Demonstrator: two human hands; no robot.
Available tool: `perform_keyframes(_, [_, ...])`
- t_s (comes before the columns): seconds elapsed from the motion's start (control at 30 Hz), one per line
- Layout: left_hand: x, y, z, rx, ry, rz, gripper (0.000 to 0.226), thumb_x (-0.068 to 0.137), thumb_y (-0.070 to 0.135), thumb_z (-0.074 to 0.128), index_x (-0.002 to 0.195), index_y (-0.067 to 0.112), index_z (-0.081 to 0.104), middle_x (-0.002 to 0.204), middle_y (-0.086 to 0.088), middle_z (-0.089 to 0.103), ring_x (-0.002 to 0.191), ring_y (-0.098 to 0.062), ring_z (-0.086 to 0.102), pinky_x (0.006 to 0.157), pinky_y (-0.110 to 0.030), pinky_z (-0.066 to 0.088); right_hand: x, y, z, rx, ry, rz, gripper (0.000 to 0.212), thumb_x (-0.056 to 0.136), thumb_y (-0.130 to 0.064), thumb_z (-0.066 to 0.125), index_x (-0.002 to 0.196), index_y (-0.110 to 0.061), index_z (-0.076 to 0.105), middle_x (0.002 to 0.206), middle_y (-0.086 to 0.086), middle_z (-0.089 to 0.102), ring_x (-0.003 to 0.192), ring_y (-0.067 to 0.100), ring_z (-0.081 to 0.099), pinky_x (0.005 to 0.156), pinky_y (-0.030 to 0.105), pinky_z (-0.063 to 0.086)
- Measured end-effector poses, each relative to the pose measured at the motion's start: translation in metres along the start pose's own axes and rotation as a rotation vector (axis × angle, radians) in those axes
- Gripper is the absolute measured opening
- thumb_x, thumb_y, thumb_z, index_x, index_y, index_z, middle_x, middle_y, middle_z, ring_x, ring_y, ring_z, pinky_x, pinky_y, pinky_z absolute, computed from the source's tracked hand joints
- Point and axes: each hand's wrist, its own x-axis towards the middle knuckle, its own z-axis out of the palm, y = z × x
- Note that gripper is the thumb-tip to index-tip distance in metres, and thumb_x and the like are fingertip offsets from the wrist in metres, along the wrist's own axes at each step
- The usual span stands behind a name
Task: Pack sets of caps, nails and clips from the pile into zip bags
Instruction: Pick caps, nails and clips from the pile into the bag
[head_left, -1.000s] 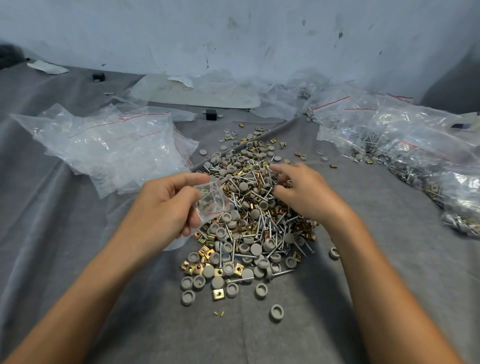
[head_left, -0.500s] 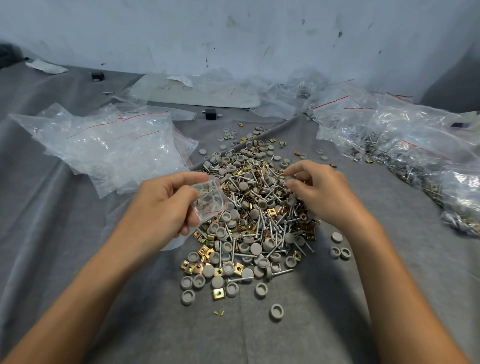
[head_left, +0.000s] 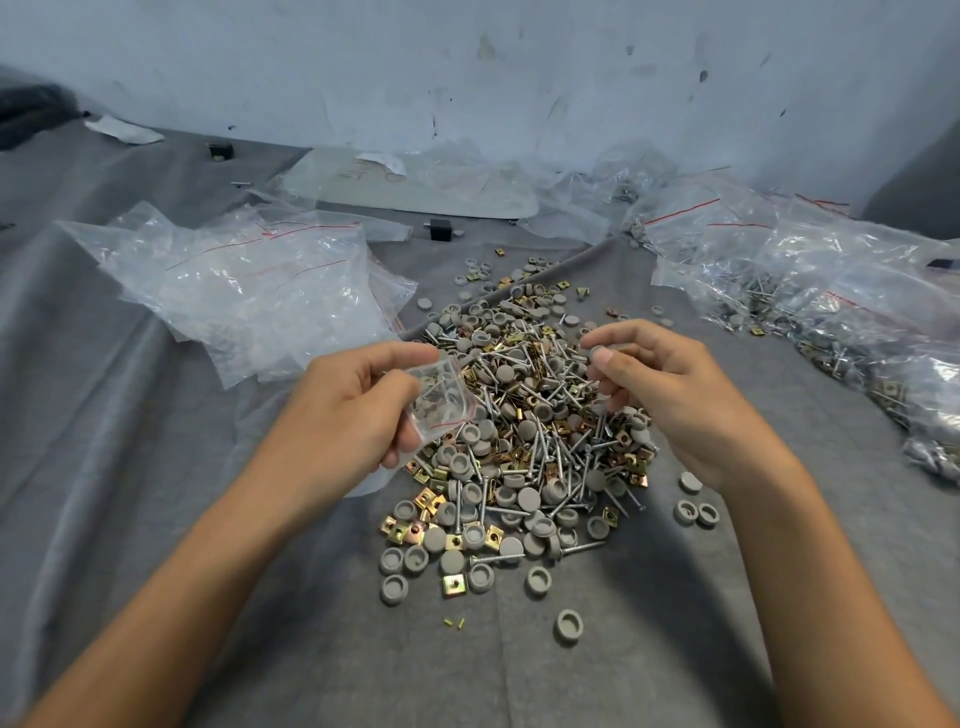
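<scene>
A pile (head_left: 524, 441) of grey caps, silver nails and brass clips lies on the grey cloth in front of me. My left hand (head_left: 353, 421) grips a small clear zip bag (head_left: 441, 397) at the pile's left edge; a few pieces show through the plastic. Over the pile's upper right, my right hand (head_left: 670, 384) is lifted with its fingers curled, and its thumb and forefinger pinch a grey cap (head_left: 597, 354). Whether more pieces lie in that palm is hidden.
A heap of empty zip bags (head_left: 249, 291) lies to the left. Filled bags (head_left: 831, 301) spread along the right side. Loose caps (head_left: 693, 509) sit near my right wrist, and one cap (head_left: 568, 626) lies alone near me. A wall rises behind.
My right hand has lifted off the pile and drawn toward the right with a cap pinched in its fingertips. My left hand and the bag have stayed in place.
</scene>
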Motion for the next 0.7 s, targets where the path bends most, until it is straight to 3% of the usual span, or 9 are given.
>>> perform_keyframes(0.1, [0.000,-0.001,0.001,0.012,-0.018,0.008,0.036,0.098,0.006,0.047,0.112,0.029,0.070,0.050,-0.004,0.062,0.041,-0.008,0.051,0.042,-0.015,0.042,-0.004,-0.009,0.009,0.128,-0.059,-0.010,0.016,0.101,-0.004,0.058,0.104,-0.012,0.071,0.083,0.001,0.066,0.081,0.014,0.059,0.069,0.028,0.053])
perform_keyframes(0.2, [0.000,-0.001,0.001,0.025,-0.033,0.018,0.036,0.098,0.007,0.048,0.113,0.031,0.070,0.051,-0.004,0.063,0.042,-0.009,0.052,0.045,-0.016,0.044,-0.014,-0.023,0.028,0.289,-0.274,-0.022,0.015,0.098,-0.011,0.061,0.108,-0.012,0.072,0.091,0.006,0.066,0.085,0.017,0.060,0.072,0.026,0.054])
perform_keyframes(0.3, [0.000,-0.001,0.001,0.038,-0.031,0.029,0.036,0.098,0.007,0.048,0.114,0.030,0.070,0.050,-0.004,0.062,0.041,-0.010,0.052,0.044,-0.016,0.043,-0.021,-0.030,0.056,0.223,-0.441,-0.070,0.018,0.097,-0.013,0.061,0.110,-0.014,0.073,0.089,0.005,0.067,0.083,0.017,0.061,0.073,0.027,0.054])
perform_keyframes(0.4, [0.000,-0.001,0.002,0.034,-0.035,0.035,0.036,0.097,0.007,0.048,0.112,0.029,0.072,0.049,-0.004,0.061,0.041,-0.010,0.051,0.043,-0.016,0.041,-0.021,-0.030,0.072,0.079,-0.407,-0.124,0.019,0.101,-0.009,0.061,0.114,-0.015,0.073,0.082,0.014,0.063,0.077,0.019,0.058,0.070,0.034,0.053])
perform_keyframes(0.47, [0.000,-0.002,0.002,0.018,-0.033,0.029,0.037,0.097,0.006,0.048,0.112,0.029,0.072,0.049,-0.004,0.060,0.040,-0.010,0.050,0.042,-0.016,0.041,-0.018,-0.031,0.073,0.055,-0.345,-0.132,0.018,0.099,-0.012,0.065,0.116,-0.018,0.071,0.084,0.011,0.067,0.075,0.018,0.059,0.070,0.037,0.053])
perform_keyframes(0.57, [0.001,-0.002,0.002,0.005,-0.031,0.020,0.035,0.097,0.005,0.048,0.113,0.026,0.071,0.049,-0.004,0.060,0.039,-0.011,0.049,0.043,-0.016,0.042,-0.016,-0.032,0.072,0.034,-0.273,-0.143,0.010,0.095,-0.021,0.072,0.103,-0.017,0.068,0.088,0.012,0.073,0.074,0.015,0.062,0.066,0.035,0.053])
perform_keyframes(0.7, [0.003,-0.002,-0.002,-0.010,0.001,0.027,0.034,0.096,0.005,0.049,0.108,0.026,0.072,0.048,-0.004,0.060,0.038,-0.009,0.048,0.040,-0.015,0.039,-0.015,-0.031,0.062,-0.030,-0.206,-0.196,0.008,0.100,-0.019,0.065,0.099,-0.017,0.073,0.089,0.004,0.075,0.072,0.013,0.065,0.060,0.029,0.055])
